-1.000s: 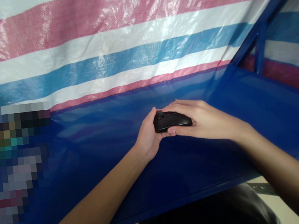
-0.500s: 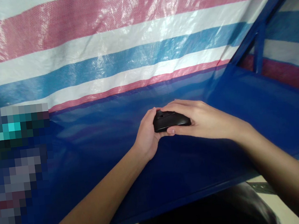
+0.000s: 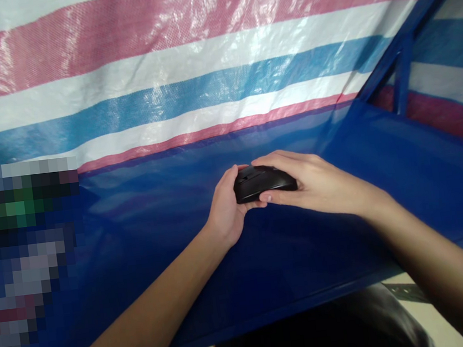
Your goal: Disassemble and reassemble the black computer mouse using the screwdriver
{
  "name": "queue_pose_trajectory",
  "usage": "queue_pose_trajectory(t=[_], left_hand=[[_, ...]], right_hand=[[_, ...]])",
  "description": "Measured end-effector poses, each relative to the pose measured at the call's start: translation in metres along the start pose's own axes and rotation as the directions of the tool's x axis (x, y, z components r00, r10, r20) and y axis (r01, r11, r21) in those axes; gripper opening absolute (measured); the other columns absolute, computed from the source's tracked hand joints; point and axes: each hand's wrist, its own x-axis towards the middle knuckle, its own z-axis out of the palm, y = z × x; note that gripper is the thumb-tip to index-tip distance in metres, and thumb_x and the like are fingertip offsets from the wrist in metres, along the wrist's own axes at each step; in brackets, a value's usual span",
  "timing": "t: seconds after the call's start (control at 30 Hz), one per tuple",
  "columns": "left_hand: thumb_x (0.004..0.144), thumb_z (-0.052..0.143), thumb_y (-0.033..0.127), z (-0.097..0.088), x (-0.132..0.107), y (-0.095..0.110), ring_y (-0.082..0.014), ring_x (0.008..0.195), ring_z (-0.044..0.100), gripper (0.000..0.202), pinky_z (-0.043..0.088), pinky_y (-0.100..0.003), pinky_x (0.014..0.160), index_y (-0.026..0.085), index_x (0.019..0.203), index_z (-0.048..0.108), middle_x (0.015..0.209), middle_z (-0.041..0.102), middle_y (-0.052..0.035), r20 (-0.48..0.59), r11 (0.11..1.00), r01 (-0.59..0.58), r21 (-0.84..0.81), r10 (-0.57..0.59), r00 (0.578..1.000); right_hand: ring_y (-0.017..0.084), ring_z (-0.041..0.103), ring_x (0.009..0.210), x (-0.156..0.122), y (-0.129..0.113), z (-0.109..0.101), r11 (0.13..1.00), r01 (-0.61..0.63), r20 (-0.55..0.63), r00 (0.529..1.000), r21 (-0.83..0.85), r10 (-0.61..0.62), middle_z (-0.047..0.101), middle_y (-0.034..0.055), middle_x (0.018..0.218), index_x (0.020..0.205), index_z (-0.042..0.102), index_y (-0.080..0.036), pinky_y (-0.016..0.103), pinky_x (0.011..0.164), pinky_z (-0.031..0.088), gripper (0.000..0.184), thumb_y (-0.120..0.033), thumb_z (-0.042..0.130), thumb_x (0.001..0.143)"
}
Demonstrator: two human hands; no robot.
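Observation:
A black computer mouse (image 3: 265, 182) is held between both hands above the blue surface (image 3: 308, 259). My left hand (image 3: 227, 204) grips its left end, thumb on the near upper edge and fingers curled beneath. Around the right end my right hand (image 3: 303, 179) is closed, with the thumb along the near side and the other fingers over the far side. The mouse's top, with its wheel area toward the left, faces up and slightly toward me. Its underside and the tips of several fingers are hidden.
A shiny striped sheet (image 3: 188, 89) in red, white and blue hangs behind the surface. At the right stands a blue metal frame post (image 3: 404, 73). The left edge is a pixelated patch (image 3: 24, 264) whose contents I cannot make out.
The mouse has tilted a little in my hands, so more of its top shows. Both hands keep hold of it, with slight finger shifts.

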Motion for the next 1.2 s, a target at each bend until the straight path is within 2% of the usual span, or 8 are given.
queue_pose_trajectory(t=[0.2, 0.7, 1.2], left_hand=[[0.090, 0.044, 0.031, 0.0011, -0.0001, 0.0015, -0.0101, 0.050, 0.056, 0.023, 0.050, -0.022, 0.041, 0.012, 0.090, 0.058, 0.075, 0.060, -0.0039, 0.002, 1.000, 0.020, -0.015, -0.020, 1.000], [0.088, 0.048, 0.033, -0.0018, 0.0000, -0.0004, -0.0103, 0.053, 0.057, 0.022, 0.051, -0.022, 0.043, 0.014, 0.089, 0.057, 0.077, 0.059, -0.0033, 0.024, 1.000, -0.012, 0.010, 0.012, 1.000], [0.086, 0.049, 0.028, -0.0013, 0.0019, 0.0003, -0.0099, 0.050, 0.055, 0.018, 0.048, -0.022, 0.041, 0.014, 0.087, 0.059, 0.073, 0.060, -0.0027, -0.006, 0.999, 0.016, 0.036, -0.016, 1.000]], right_hand=[[0.019, 0.062, 0.099, -0.0004, -0.0005, 0.0008, 1.000, -0.001, -0.048, 0.999, 0.007, 0.001, 0.063, 0.0062, 0.112, 0.121, 0.055, -0.019, 0.027, 0.083, 0.047, 0.045, -0.045, 0.060, 0.084], [0.018, 0.063, 0.095, -0.0009, -0.0006, -0.0007, 1.000, -0.011, -0.034, 0.999, 0.014, 0.012, 0.064, 0.0052, 0.109, 0.118, 0.057, -0.019, 0.026, 0.078, 0.048, 0.045, -0.045, 0.061, 0.082], [0.024, 0.062, 0.103, 0.0004, -0.0020, 0.0001, 0.999, -0.021, 0.019, 1.000, -0.030, 0.021, 0.063, 0.0084, 0.116, 0.124, 0.053, -0.021, 0.034, 0.085, 0.048, 0.048, -0.049, 0.055, 0.085]])
